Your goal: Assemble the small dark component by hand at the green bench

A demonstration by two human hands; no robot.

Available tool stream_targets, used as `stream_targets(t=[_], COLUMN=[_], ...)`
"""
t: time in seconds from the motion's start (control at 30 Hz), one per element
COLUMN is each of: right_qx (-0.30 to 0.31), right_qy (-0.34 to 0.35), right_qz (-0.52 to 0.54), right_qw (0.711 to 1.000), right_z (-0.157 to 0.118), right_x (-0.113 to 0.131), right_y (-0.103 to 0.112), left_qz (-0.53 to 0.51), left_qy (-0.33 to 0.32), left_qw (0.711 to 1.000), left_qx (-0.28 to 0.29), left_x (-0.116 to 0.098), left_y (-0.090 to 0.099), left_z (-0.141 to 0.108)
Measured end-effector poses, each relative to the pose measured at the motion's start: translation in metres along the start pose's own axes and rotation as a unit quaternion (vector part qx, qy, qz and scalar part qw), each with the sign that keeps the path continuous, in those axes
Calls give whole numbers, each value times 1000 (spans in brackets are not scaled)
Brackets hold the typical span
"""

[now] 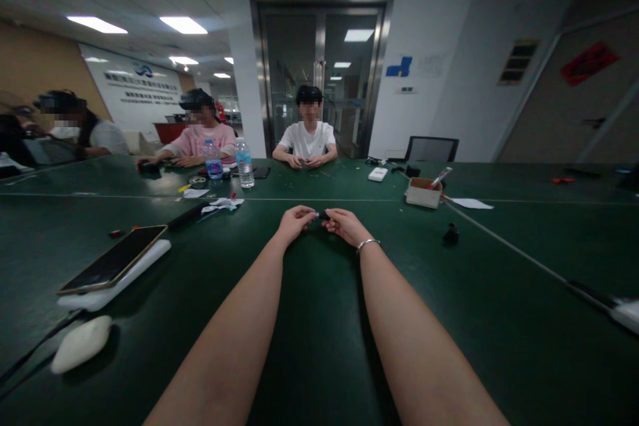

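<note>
Both my arms reach forward over the green table (319, 293). My left hand (295, 223) pinches the silvery left end of a small object between thumb and fingers. From the other side, my right hand (345, 225), with a silver bracelet (368, 243) at the wrist, grips the black end of the same small object (322, 215). The hands nearly meet around it, and it is too small to name for certain. Right of my right hand, a small black item (450, 233) lies on the table.
A phone (117, 258) on a white block and a pale stone-like object (82, 345) lie at left. Two bottles (244, 163) (213, 160) stand beyond. A small box (423, 193) sits at right. People sit across the table.
</note>
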State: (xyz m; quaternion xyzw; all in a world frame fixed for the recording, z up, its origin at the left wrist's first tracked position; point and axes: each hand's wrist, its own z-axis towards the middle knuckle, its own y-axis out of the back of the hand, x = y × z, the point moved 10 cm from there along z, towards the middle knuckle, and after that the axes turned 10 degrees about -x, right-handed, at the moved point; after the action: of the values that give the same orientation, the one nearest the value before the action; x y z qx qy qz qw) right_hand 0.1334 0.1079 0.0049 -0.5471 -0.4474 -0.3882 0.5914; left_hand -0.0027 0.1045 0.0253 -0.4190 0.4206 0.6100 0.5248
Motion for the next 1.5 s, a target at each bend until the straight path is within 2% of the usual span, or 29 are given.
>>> stream_targets(t=[0.37, 0.8, 1.03, 1.23, 1.5], right_qx=[-1, 10, 41, 64, 84], right_qy=[4, 1, 12, 42, 46], right_qz=[-5, -7, -14, -20, -24], right_qw=[1000, 1000, 999, 997, 995], right_z=[-1, -2, -6, -5, -6], right_x=[1, 2, 4, 7, 8], right_y=[0, -3, -7, -9, -13], left_qz=[4, 73, 83, 90, 109], left_qy=[11, 19, 17, 30, 25], left_qw=[1000, 997, 996, 995, 994], left_qx=[-3, 18, 22, 8, -10], left_x=[6, 18, 20, 21, 15], left_y=[0, -5, -5, -2, 3], left_z=[4, 8, 10, 10, 7])
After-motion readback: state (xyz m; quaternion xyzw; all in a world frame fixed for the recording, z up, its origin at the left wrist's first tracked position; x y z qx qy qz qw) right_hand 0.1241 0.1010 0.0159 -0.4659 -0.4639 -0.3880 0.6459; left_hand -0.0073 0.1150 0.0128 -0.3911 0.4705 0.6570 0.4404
